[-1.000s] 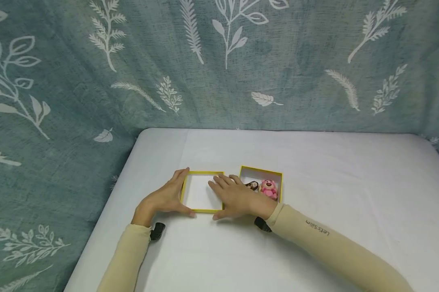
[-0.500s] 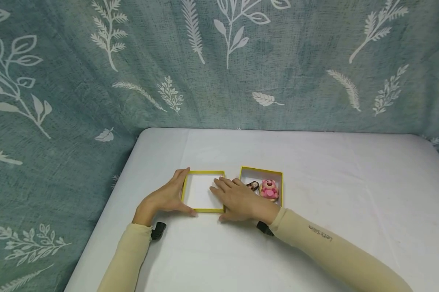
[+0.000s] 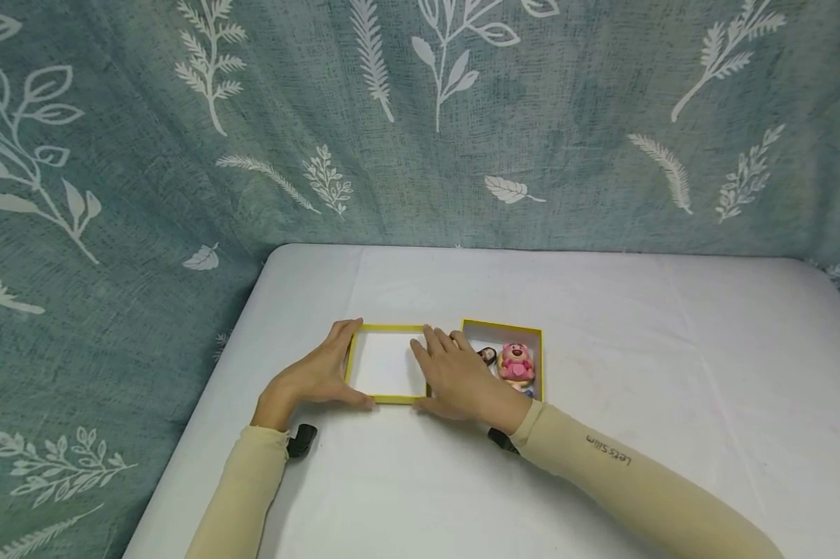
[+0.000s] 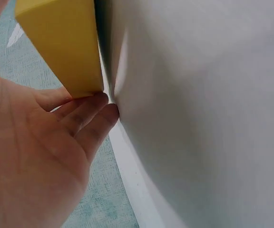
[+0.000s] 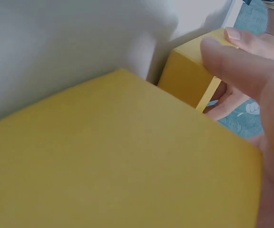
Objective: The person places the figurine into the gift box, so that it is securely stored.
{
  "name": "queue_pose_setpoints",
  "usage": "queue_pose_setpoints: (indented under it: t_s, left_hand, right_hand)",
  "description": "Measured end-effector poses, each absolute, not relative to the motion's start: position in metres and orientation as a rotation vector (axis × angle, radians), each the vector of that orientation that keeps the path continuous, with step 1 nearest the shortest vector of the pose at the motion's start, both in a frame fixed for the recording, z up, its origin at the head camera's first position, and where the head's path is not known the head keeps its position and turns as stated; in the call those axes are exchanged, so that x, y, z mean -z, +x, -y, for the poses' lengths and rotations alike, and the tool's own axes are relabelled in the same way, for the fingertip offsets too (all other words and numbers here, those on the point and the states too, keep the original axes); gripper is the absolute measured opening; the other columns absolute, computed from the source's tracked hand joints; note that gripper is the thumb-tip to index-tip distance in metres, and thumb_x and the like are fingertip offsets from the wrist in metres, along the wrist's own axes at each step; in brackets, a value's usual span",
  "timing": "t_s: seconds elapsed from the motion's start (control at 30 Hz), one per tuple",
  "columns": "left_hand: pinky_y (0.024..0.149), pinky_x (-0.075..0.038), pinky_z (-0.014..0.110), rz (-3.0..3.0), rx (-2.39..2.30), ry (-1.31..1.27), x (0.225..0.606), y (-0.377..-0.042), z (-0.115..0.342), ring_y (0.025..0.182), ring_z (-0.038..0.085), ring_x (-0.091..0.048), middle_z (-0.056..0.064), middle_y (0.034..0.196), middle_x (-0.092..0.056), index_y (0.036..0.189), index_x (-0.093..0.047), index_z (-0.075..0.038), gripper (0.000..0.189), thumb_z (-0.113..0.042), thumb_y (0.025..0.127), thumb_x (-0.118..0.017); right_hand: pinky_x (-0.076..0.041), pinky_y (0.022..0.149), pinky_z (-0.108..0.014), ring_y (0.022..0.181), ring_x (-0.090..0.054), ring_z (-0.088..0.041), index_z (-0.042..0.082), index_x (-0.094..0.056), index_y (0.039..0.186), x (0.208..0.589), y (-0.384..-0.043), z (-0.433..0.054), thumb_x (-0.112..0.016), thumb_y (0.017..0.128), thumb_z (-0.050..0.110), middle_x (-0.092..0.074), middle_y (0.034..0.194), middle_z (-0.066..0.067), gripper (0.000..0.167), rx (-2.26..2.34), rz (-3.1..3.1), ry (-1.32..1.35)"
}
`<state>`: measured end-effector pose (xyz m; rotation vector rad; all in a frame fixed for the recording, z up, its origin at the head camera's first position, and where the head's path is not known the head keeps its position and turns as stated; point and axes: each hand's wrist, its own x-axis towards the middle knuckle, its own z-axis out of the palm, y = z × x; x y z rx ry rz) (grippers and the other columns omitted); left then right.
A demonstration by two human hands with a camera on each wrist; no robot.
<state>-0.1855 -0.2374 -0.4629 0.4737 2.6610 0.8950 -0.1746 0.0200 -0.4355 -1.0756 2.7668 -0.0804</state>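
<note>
A shallow yellow-edged box (image 3: pixel 388 365) with a white inside lies on the white table, its inside facing up. My left hand (image 3: pixel 315 380) grips its left side, thumb at the near corner and fingers at the far corner. My right hand (image 3: pixel 462 380) holds the right side, its thumb against the near wall in the right wrist view. Just right of it stands a second yellow box (image 3: pixel 540 365), partly hidden by my right hand. Inside it lie a pink bear figure (image 3: pixel 516 363) and a small dark-haired figure (image 3: pixel 487 355).
The second box's yellow outer wall (image 5: pixel 137 156) stands close beside my right hand in the right wrist view. A white cloth covers the table (image 3: pixel 643 349). Behind it hangs a blue-green curtain (image 3: pixel 420 178) with white leaf patterns.
My right hand's fingers have shifted from over the box's inside toward its far right corner, and the thumb has come onto the near right corner. My left hand stays on the left side.
</note>
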Motion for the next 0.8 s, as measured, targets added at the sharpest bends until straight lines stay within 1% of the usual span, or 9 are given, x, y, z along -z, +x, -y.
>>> queue_pose_setpoints:
  t_s: [0.17, 0.4, 0.57, 0.67, 0.8]
  left_hand:
    - [0.110, -0.038, 0.050, -2.674, -0.915, 0.485, 0.460, -0.187, 0.239, 0.135, 0.031, -0.037, 0.013, 0.152, -0.023, 0.155, -0.014, -0.006, 0.133, -0.044, 0.056, -0.094]
    - [0.110, -0.036, 0.051, -2.693, -0.946, 0.502, 0.451, -0.187, 0.240, 0.137, 0.029, -0.034, 0.011, 0.153, -0.023, 0.156, -0.014, -0.007, 0.132, -0.046, 0.057, -0.093]
    - [0.109, -0.036, 0.055, -2.705, -1.040, 0.494, 0.444, -0.185, 0.240, 0.140, 0.031, -0.030, 0.009, 0.157, -0.017, 0.158, -0.009, -0.014, 0.133, -0.049, 0.059, -0.091]
    - [0.108, -0.037, 0.056, -2.717, -1.090, 0.517, 0.443, -0.185, 0.236, 0.139, 0.031, -0.031, 0.008, 0.158, -0.014, 0.158, -0.006, -0.019, 0.132, -0.047, 0.061, -0.091]
    - [0.108, -0.038, 0.052, -2.721, -1.148, 0.565, 0.441, -0.186, 0.226, 0.137, 0.028, -0.032, 0.006, 0.159, -0.011, 0.158, -0.004, -0.022, 0.130, -0.044, 0.063, -0.090]
  right_hand:
    - [-0.017, 0.119, -0.054, 0.145, -0.030, -0.037, -0.002, -0.036, 0.149, 0.435, -0.177, -0.022, -0.065, 0.087, 0.058, -0.040, 0.151, -0.021, 0.091, 0.077, -2.788, -1.047]
    - [-0.011, 0.120, -0.055, 0.146, -0.027, -0.036, -0.003, -0.029, 0.151, 0.433, -0.181, -0.027, -0.062, 0.089, 0.058, -0.035, 0.154, -0.020, 0.093, 0.201, -2.758, -1.029]
    - [-0.007, 0.120, -0.056, 0.149, -0.023, -0.033, -0.002, -0.026, 0.153, 0.423, -0.183, -0.035, -0.063, 0.090, 0.056, -0.031, 0.157, -0.017, 0.093, 0.309, -2.763, -1.025]
    - [-0.009, 0.120, -0.056, 0.149, -0.023, -0.033, -0.002, -0.026, 0.153, 0.414, -0.182, -0.042, -0.064, 0.089, 0.055, -0.031, 0.157, -0.017, 0.093, 0.361, -2.787, -1.035]
    - [-0.015, 0.118, -0.057, 0.148, -0.025, -0.035, -0.002, -0.024, 0.153, 0.406, -0.181, -0.054, -0.064, 0.089, 0.054, -0.030, 0.158, -0.016, 0.094, 0.411, -2.813, -1.035]
